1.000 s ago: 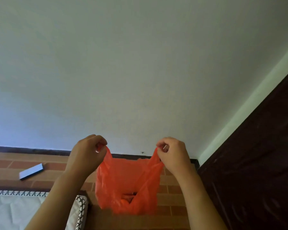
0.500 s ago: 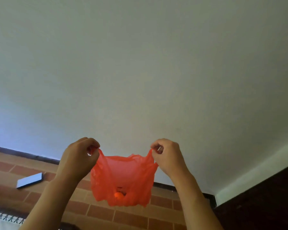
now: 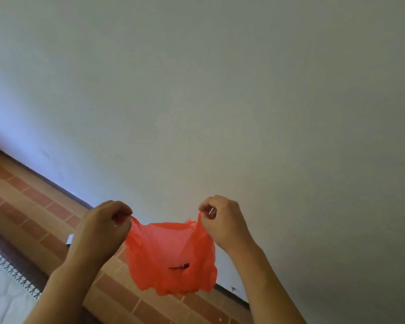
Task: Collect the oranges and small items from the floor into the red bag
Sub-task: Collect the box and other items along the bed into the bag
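Note:
A thin red plastic bag [image 3: 171,256] hangs in the air in front of a pale wall, stretched between my two hands. My left hand [image 3: 103,228] pinches the bag's left handle with curled fingers. My right hand [image 3: 222,218] pinches the right handle the same way. A small dark shape shows through the plastic near the bag's bottom; what lies inside cannot be made out. No oranges are in sight on the floor.
A brick-patterned floor [image 3: 33,213] runs diagonally along a dark skirting [image 3: 56,185] under the wall. A white mat with a patterned border [image 3: 7,284] lies at the lower left. The corner of a flat white item [image 3: 70,239] peeks out behind my left wrist.
The view has tilted and swung left, so the dark furniture on the right has left the frame. Both hands still hold the bag, now slightly higher and more spread.

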`<control>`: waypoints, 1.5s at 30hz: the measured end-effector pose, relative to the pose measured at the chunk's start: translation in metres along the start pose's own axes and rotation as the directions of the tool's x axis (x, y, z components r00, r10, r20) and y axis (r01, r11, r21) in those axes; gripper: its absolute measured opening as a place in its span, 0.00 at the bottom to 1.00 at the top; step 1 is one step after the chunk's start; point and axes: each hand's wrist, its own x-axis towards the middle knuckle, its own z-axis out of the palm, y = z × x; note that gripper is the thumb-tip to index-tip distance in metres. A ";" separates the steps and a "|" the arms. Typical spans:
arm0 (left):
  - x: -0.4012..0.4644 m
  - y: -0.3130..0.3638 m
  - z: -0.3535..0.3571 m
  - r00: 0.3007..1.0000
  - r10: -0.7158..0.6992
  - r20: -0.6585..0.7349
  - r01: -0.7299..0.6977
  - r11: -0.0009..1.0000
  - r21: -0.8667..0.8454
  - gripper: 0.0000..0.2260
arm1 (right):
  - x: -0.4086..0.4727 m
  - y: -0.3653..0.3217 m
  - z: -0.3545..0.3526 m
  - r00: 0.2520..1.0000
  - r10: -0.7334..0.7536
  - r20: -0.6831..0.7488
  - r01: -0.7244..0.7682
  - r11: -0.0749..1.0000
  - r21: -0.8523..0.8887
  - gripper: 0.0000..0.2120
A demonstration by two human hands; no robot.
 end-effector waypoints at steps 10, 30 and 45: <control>0.065 -0.080 -0.018 0.992 -0.099 -0.083 0.103 0.994 0.045 0.11 | 0.115 -0.029 0.085 0.986 -0.090 0.139 0.089 0.996 0.016 0.08; 0.137 -0.270 -0.080 0.829 -0.443 -0.340 0.449 0.891 -0.067 0.10 | 0.281 -0.147 0.277 0.821 -0.249 0.514 0.284 0.959 0.010 0.08; 0.162 -0.363 -0.059 0.525 -0.668 -0.528 0.740 0.665 -0.106 0.13 | 0.399 -0.172 0.455 0.468 -0.445 0.763 0.499 0.846 0.188 0.09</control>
